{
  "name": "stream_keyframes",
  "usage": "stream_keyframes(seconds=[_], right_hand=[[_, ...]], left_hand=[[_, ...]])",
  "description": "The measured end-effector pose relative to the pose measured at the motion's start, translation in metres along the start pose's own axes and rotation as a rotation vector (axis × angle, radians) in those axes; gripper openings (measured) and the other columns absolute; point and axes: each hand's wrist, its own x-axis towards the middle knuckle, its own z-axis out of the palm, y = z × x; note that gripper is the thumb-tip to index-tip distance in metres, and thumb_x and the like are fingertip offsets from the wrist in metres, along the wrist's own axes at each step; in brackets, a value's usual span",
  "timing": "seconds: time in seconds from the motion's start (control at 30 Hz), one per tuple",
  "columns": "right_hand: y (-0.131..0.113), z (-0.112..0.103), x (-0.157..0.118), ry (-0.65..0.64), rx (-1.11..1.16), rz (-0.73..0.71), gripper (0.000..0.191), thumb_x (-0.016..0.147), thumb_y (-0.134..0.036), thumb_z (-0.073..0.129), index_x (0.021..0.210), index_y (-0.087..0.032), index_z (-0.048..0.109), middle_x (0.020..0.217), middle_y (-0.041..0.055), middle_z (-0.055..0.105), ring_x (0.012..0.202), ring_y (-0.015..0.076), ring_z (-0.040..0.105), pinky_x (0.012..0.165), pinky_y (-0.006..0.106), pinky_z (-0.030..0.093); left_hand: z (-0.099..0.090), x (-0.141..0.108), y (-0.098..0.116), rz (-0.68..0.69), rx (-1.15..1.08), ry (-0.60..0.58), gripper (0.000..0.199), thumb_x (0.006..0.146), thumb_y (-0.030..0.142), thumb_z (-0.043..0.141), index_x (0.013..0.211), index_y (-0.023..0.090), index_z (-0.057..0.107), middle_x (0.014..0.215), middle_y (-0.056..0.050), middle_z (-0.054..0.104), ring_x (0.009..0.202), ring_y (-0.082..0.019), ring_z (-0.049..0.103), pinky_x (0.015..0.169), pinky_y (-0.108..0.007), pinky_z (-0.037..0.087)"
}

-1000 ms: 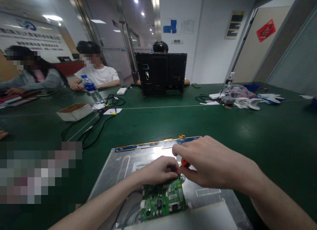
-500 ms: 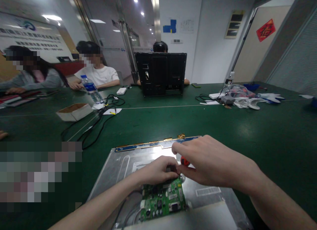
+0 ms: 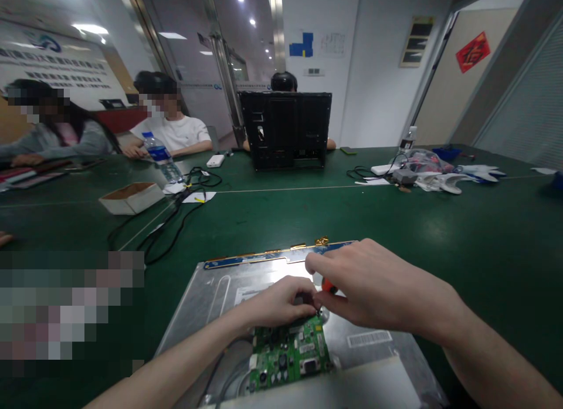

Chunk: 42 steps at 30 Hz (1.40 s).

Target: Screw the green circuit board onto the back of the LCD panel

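A flat metal display panel (image 3: pixel 373 353) lies before me with a green circuit board (image 3: pixel 292 353) on its back. My right hand (image 3: pixel 373 286) is curled around a screwdriver (image 3: pixel 328 285); only part of its red-orange and black handle shows, and its shaft and tip are hidden. Close by, my left hand (image 3: pixel 281 300) has its fingers pinched together at the board's far right corner, near the right fingertips. Whatever those left fingers grip is too small or covered to make out. A narrow blue board strip (image 3: pixel 250 260) runs along the panel's far edge.
Black cables (image 3: pixel 176 218), an open box (image 3: pixel 132 198) and a water bottle (image 3: pixel 162 156) are to the left. A black monitor (image 3: pixel 285 130) stands ahead, with a person behind it. Gloves (image 3: pixel 444 183) and plastic bags lie at the right. Two people sit at the left.
Both hands stay in nearly the same place. The visible part of the screwdriver handle shows a different mix of orange and black, as if turned slightly.
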Motion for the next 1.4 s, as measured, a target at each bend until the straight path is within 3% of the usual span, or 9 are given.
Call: stream_keyframes(seconds=[0.13, 0.37, 0.57, 0.77, 0.97, 1.2, 1.4], right_hand=[[-0.0003, -0.001, -0.0014, -0.002, 0.015, -0.022, 0.006, 0.084, -0.023, 0.054, 0.088, -0.02, 0.051, 0.078, 0.0008, 0.066, 0.06, 0.0151, 0.056, 0.048, 0.027, 0.022], [0.001, -0.0002, 0.0006, -0.02, 0.012, 0.037, 0.016, 0.088, -0.036, 0.057, 0.092, -0.021, 0.052, 0.077, 0.0011, 0.068, 0.063, 0.0176, 0.06, 0.05, 0.026, 0.023], [0.0015, 0.001, -0.0003, -0.003, -0.007, -0.005, 0.008, 0.085, -0.023, 0.056, 0.09, -0.02, 0.051, 0.081, 0.0011, 0.067, 0.063, 0.0157, 0.059, 0.048, 0.027, 0.022], [-0.0002, -0.0017, 0.0007, -0.031, -0.001, 0.045, 0.018, 0.087, -0.039, 0.057, 0.092, -0.021, 0.052, 0.078, 0.0014, 0.068, 0.065, 0.0185, 0.061, 0.05, 0.027, 0.023], [0.0006, -0.0007, 0.0005, -0.014, -0.014, 0.01, 0.009, 0.085, -0.025, 0.055, 0.091, -0.021, 0.051, 0.081, 0.0012, 0.067, 0.063, 0.0163, 0.058, 0.049, 0.027, 0.023], [-0.0003, -0.0001, 0.0011, -0.021, -0.001, 0.027, 0.015, 0.088, -0.034, 0.056, 0.091, -0.021, 0.051, 0.08, 0.0014, 0.068, 0.065, 0.0175, 0.06, 0.05, 0.027, 0.023], [0.0003, -0.0013, 0.0022, -0.018, 0.005, 0.013, 0.005, 0.086, -0.023, 0.053, 0.09, -0.02, 0.051, 0.082, 0.0018, 0.067, 0.064, 0.0169, 0.059, 0.05, 0.027, 0.024]], left_hand=[[0.0006, 0.0003, -0.0012, -0.012, 0.013, 0.003, 0.015, 0.081, 0.017, 0.058, 0.093, 0.015, 0.065, 0.09, -0.003, 0.068, 0.082, -0.019, 0.061, 0.073, -0.026, 0.047], [-0.0014, 0.0002, 0.0013, -0.002, 0.02, -0.01, 0.014, 0.083, 0.024, 0.059, 0.093, 0.015, 0.065, 0.087, -0.002, 0.068, 0.079, -0.018, 0.06, 0.068, -0.025, 0.046], [-0.0001, -0.0006, 0.0033, -0.007, 0.046, 0.012, 0.014, 0.083, 0.022, 0.059, 0.093, 0.014, 0.065, 0.089, -0.003, 0.068, 0.079, -0.018, 0.06, 0.071, -0.025, 0.046], [-0.0019, 0.0001, 0.0048, -0.024, 0.034, -0.001, 0.011, 0.081, 0.021, 0.06, 0.088, 0.015, 0.064, 0.08, -0.001, 0.065, 0.074, -0.017, 0.057, 0.063, -0.022, 0.044], [-0.0011, 0.0, 0.0054, -0.007, 0.02, 0.008, 0.013, 0.083, 0.023, 0.06, 0.092, 0.014, 0.065, 0.084, -0.002, 0.066, 0.074, -0.017, 0.058, 0.067, -0.024, 0.045], [-0.0023, 0.0008, 0.0055, -0.02, 0.04, 0.0, 0.01, 0.08, 0.019, 0.062, 0.089, 0.015, 0.064, 0.082, 0.0, 0.066, 0.074, -0.017, 0.058, 0.066, -0.024, 0.044], [-0.0015, -0.0006, 0.0079, -0.015, 0.043, 0.017, 0.012, 0.083, 0.026, 0.062, 0.088, 0.015, 0.064, 0.083, -0.002, 0.066, 0.075, -0.017, 0.059, 0.068, -0.024, 0.045]])
